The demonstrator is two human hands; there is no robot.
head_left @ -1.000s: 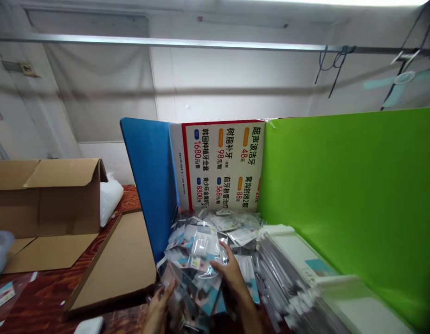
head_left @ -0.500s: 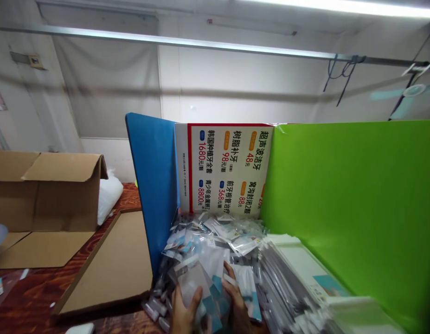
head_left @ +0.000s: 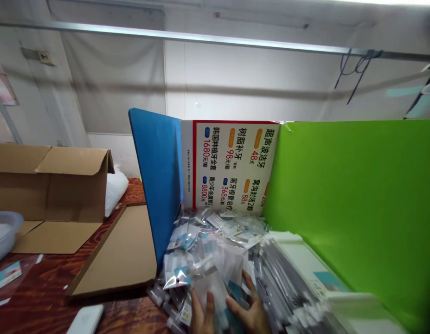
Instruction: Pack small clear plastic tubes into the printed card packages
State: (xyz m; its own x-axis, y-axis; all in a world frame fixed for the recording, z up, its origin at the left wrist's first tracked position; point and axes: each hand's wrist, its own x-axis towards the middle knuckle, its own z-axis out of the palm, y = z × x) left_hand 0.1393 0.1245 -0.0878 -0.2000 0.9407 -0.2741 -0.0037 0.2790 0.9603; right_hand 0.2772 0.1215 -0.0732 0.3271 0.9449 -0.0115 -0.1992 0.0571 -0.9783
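Observation:
My left hand [head_left: 202, 313] grips a clear plastic packet [head_left: 212, 290] with a pale card inside, its thumb raised along the packet's face. At the packet's right, my right hand [head_left: 248, 308] has thumb and fingers bent round another clear packet [head_left: 235, 290] with a teal card. The lower parts of both packets are partly hidden by my hands. Behind them lies a heap of loose clear packets [head_left: 201, 241] with white and teal cards. A row of flat white-and-teal sleeves [head_left: 287, 278] stands stacked to the right.
A blue panel [head_left: 155, 185], a printed price board [head_left: 232, 167] and a green panel [head_left: 354, 199] wall in the heap. Left of it are a shallow cardboard tray [head_left: 117, 255], a large cardboard box [head_left: 75, 195], a plastic basin [head_left: 4, 236] and a white rectangular object [head_left: 85, 320].
The view has swung slightly left, so the scene sits farther right. Both hands appear lower and farther right, still with the packets; my right fingers are spread wider around theirs.

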